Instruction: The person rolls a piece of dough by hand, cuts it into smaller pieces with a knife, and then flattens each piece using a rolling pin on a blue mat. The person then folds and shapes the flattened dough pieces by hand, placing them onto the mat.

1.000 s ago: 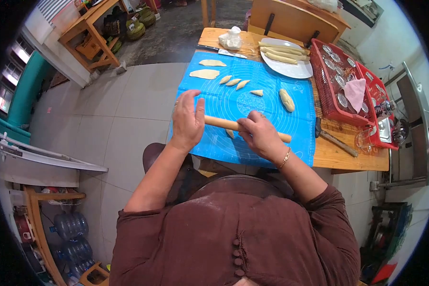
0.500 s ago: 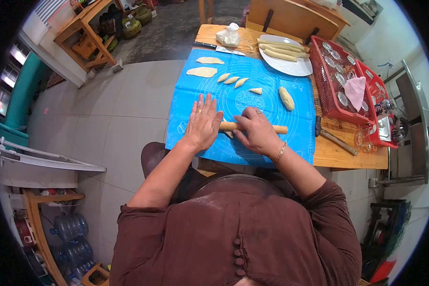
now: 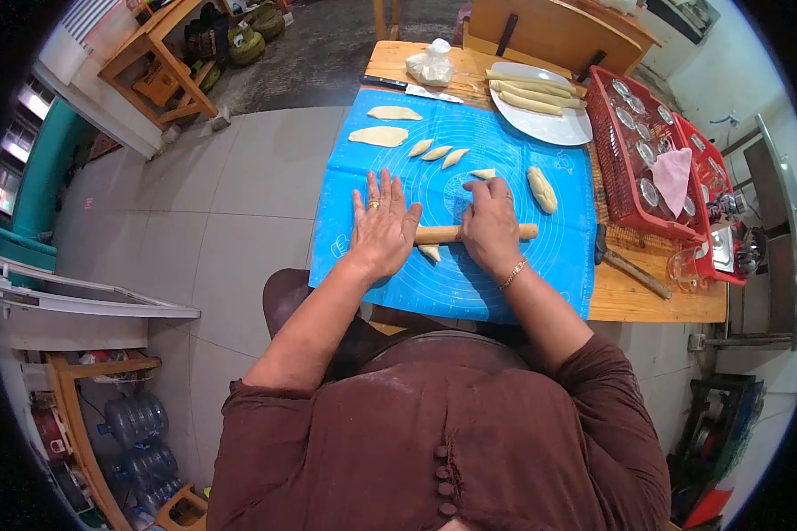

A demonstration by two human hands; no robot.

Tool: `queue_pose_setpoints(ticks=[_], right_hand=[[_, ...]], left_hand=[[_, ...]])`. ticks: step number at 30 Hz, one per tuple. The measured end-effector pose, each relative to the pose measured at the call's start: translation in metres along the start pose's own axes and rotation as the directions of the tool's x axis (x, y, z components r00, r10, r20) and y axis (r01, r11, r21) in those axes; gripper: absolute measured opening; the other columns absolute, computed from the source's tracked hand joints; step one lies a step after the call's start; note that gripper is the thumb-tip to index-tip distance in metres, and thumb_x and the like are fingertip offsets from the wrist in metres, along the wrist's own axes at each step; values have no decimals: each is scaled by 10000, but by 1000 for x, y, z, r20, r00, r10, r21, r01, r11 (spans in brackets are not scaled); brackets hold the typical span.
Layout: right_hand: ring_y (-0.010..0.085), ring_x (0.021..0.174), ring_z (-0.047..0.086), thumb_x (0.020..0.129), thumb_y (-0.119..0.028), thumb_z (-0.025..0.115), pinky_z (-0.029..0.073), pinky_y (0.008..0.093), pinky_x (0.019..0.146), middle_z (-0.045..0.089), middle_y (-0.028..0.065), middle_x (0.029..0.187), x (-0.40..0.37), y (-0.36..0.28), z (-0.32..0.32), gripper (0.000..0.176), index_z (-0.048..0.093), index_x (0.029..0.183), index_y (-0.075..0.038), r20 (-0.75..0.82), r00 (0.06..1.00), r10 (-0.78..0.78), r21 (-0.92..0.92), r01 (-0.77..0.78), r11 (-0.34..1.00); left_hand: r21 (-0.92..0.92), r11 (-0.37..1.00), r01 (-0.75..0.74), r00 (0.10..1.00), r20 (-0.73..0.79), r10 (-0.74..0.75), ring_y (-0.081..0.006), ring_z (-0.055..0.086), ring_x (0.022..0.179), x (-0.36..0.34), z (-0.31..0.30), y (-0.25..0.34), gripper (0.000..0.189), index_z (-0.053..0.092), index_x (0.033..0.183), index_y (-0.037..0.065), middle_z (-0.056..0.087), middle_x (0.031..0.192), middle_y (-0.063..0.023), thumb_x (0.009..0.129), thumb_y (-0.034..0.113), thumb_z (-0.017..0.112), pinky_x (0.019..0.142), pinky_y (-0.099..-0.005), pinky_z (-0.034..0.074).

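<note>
A wooden rolling pin [image 3: 439, 234] lies across the blue mat [image 3: 540, 288]. My left hand [image 3: 383, 221] rests flat over its left end, fingers stretched out. My right hand [image 3: 490, 226] is curled over the pin toward its right end. A small dough piece [image 3: 429, 252] pokes out from under the pin between the hands. Ahead are several cut dough pieces, one of them a small wedge [image 3: 483, 174] near my right fingertips. Two flattened dough sheets, a larger one [image 3: 378, 136] and a narrower one [image 3: 394, 113], lie at the far left. A thicker dough piece [image 3: 542, 190] sits to the right.
Behind the mat are a knife [image 3: 412, 89], a tied plastic bag of white stuff [image 3: 429, 66] and a white plate [image 3: 553, 128] with long dough strips. Red baskets [image 3: 624, 199] of glasses stand at right, a pink cloth [image 3: 671, 180] over one. A wooden-handled tool [image 3: 636, 272] lies by the mat.
My right hand has shifted right along the rolling pin, and its fingers reach farther forward. More of the dough piece beneath shows. My left hand stays flat on the pin's left end.
</note>
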State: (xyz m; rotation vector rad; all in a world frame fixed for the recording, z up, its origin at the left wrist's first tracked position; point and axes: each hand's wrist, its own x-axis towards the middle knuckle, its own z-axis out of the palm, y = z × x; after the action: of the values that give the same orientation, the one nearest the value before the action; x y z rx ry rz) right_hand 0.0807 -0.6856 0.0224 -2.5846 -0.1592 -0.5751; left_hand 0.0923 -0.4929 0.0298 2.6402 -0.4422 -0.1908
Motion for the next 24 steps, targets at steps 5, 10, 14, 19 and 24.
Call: queue_pose_setpoints(ticks=[5,10,14,19,24], right_hand=[[376,1006,535,750,6,582,467,443,877,518,207,1056,14,-1,7,351,594,1101,-11,-12,994,113,-7,-113,994],[371,1006,537,749,16,569,472,436,867,518,205,1055,25,-1,12,349,597,1096,-14,-48,989,137,-33,-139,990],[363,1002,540,751,5,580,478,432,854,534,192,1035,35,1,16,319,615,1067,-26,-58,988,146,-66,-150,987],[359,998,542,773,-20,575,479,424,844,549,180,1016,39,2,19,278,637,1043,-44,-60,987,146,-99,-152,983],[348,1030,531,791,-56,566,435,443,911,568,182,1060,29,6,20,271,647,1049,-42,-107,994,37,-107,-49,993]], left_hand=[[23,999,46,999,-20,-45,-417,-65,1467,15,3,-4,728,131,1490,-95,19,1579,-273,1026,460,214,1152,-590,-38],[19,994,112,992,-59,-111,-419,-74,1466,27,2,-3,742,125,1489,-99,6,1581,-269,1022,469,219,1145,-604,-41],[26,984,178,977,-121,-173,-435,-68,1462,36,3,-5,759,153,1479,-110,20,1576,-282,1015,485,240,1143,-613,-30],[42,980,195,971,-152,-187,-446,-66,1459,41,4,-6,761,191,1468,-118,33,1570,-294,1013,489,254,1139,-625,-22],[115,980,163,974,-178,-141,-442,-64,1460,34,5,-2,749,215,1468,-102,36,1572,-289,1012,489,268,1134,-632,-33]])
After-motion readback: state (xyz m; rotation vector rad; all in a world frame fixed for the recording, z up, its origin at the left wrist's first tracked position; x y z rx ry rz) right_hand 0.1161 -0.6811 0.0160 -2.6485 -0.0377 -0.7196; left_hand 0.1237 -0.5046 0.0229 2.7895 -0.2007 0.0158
